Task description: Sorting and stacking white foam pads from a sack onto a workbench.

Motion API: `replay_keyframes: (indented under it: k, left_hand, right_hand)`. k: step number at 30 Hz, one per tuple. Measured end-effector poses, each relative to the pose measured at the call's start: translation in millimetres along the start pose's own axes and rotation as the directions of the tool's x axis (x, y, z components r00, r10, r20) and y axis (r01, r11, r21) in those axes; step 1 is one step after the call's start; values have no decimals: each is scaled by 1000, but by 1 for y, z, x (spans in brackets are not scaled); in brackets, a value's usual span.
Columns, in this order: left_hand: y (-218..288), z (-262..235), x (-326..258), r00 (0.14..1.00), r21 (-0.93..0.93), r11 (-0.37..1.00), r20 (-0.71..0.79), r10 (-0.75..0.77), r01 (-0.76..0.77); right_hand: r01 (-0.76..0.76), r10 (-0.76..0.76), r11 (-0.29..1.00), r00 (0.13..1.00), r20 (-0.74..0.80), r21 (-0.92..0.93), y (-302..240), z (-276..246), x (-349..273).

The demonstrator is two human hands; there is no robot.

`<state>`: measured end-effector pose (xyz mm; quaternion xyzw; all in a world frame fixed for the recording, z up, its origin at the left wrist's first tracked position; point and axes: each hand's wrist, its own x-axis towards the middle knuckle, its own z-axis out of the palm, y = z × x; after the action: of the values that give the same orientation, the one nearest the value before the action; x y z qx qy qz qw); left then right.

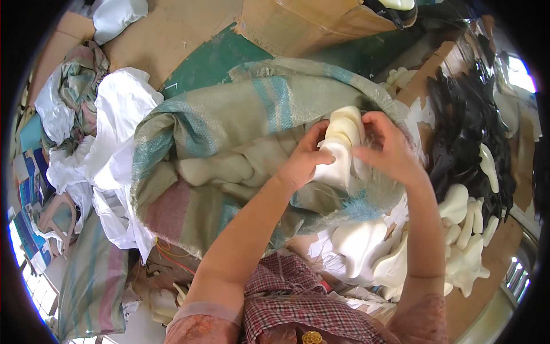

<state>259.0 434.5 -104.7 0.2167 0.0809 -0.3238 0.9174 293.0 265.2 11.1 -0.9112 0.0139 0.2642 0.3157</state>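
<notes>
Both my hands grip a stack of cream-white moulded plastic pieces (342,137) at the mouth of a large woven sack (229,126) striped in beige, teal and pink. My left hand (306,160) clasps the stack from the left, fingers curled on its lower part. On the stack's right side my right hand (387,149) wraps it from above. The sack's opening folds around the stack and hides its lower end.
More cream moulded pieces (458,229) lie piled at the right by my right forearm, next to a heap of black ones (464,143). White plastic bags (114,132) and crumpled cloth sit at the left. Cardboard sheets (172,34) cover the floor behind, with a box (321,20) at the top.
</notes>
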Motion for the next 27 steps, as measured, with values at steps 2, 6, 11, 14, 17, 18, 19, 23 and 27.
replay_keyframes:
  k: [2, 6, 11, 14, 17, 18, 19, 23, 27]
  left_hand:
    - [-5, 10, -11, 1000, 43, 999, 5, 11, -11]
    - [2, 32, -48, 995, 337, 940, -66, 71, -45]
    - [63, 60, -119, 971, 534, 820, 213, 107, -207]
    - [119, 64, -161, 950, 664, 683, 162, 267, -305]
    - [156, 28, -203, 902, 594, 704, 91, 422, -389]
    - [157, 13, -209, 912, 603, 720, 35, 408, -345]
    - [159, -28, -220, 932, 699, 675, -34, 360, -235]
    - [144, -110, -253, 997, 741, 670, 77, -3, -55]
    - [136, -188, -255, 989, 986, -166, 49, 137, -26]
  right_hand:
    - [188, -163, 975, 968, -192, 116, 6, 16, -25]
    - [267, -299, 945, 939, -171, -188, -33, 41, -74]
    - [305, -339, 941, 841, -422, -149, -81, 60, -110]
    - [387, -258, 917, 761, -596, 97, -106, 46, -153]
    - [469, -14, 825, 576, -818, 316, -92, 34, -239]
    - [340, 193, 863, 464, -864, 375, -68, 38, -274]
    - [619, 264, 608, 433, -862, 498, -68, 42, -306]
    - [901, 532, 251, 178, -828, 355, -26, 61, -399]
    - [813, 520, 513, -39, -853, 276, -46, 79, -521]
